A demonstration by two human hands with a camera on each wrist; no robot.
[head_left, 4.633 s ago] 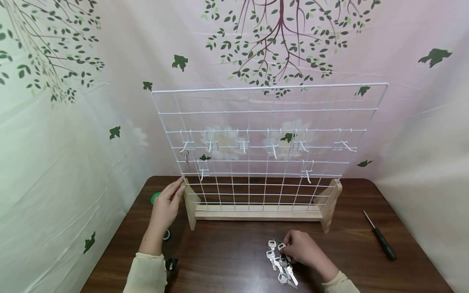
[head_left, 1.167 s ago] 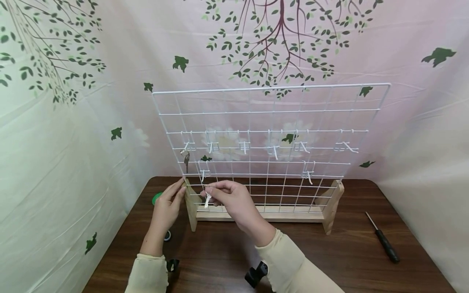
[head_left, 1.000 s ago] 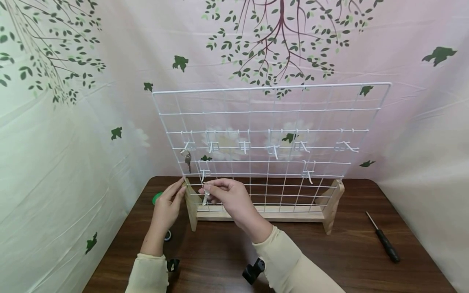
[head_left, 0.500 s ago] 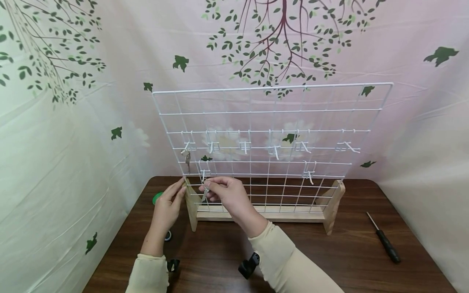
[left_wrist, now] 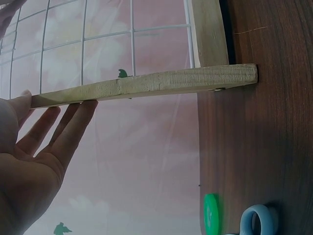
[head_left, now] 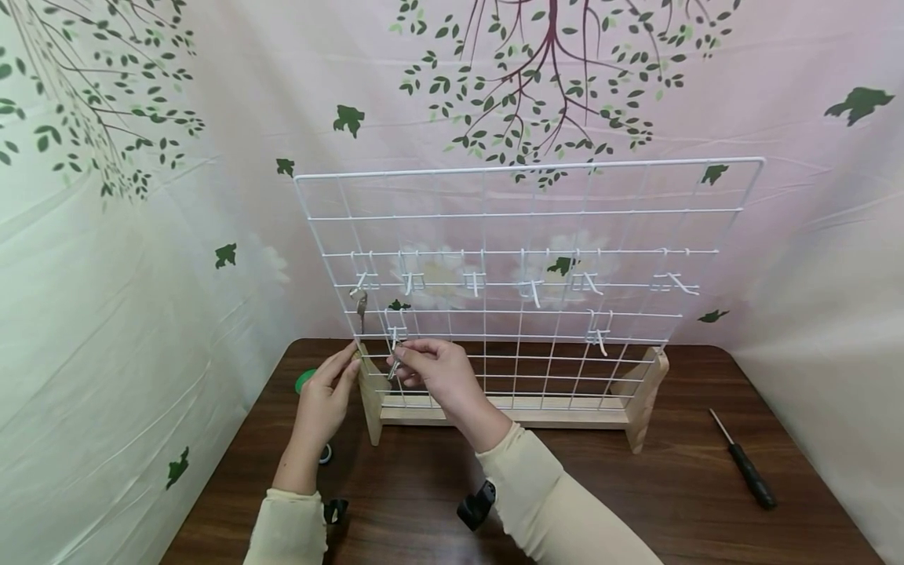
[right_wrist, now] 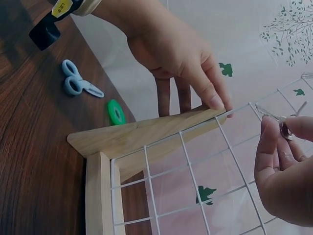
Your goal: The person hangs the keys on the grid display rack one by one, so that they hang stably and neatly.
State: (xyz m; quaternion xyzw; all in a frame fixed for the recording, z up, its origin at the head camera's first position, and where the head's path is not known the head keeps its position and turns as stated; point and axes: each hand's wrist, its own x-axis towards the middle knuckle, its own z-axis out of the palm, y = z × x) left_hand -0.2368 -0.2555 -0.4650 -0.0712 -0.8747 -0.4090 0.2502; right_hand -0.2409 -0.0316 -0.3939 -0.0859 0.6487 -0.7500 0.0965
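Note:
In the head view my right hand (head_left: 452, 384) pinches a small silver key (head_left: 393, 367) between thumb and fingertips. The key is just below the lower-left white hook (head_left: 395, 333) on the wire grid panel (head_left: 519, 329); whether they touch I cannot tell. Another key (head_left: 362, 304) hangs from the hook at the upper left. My left hand (head_left: 325, 392) grips the top of the panel's left wooden upright (left_wrist: 146, 84), thumb on one side and fingers on the other. In the right wrist view the held key (right_wrist: 267, 111) is partly covered by fingers.
Several other white hooks (head_left: 531, 292) line the panel. A black-handled screwdriver (head_left: 752, 475) lies at the table's right. Light-blue scissors (right_wrist: 78, 81) and a green ring (right_wrist: 115, 112) lie left of the stand. Black wrist-worn devices (head_left: 476, 506) stick out by the sleeves.
My right hand has gone from a key pile on the table up and left to the lower-left hook with a key, lately rising slightly. The left hand stays; the pile is out of sight.

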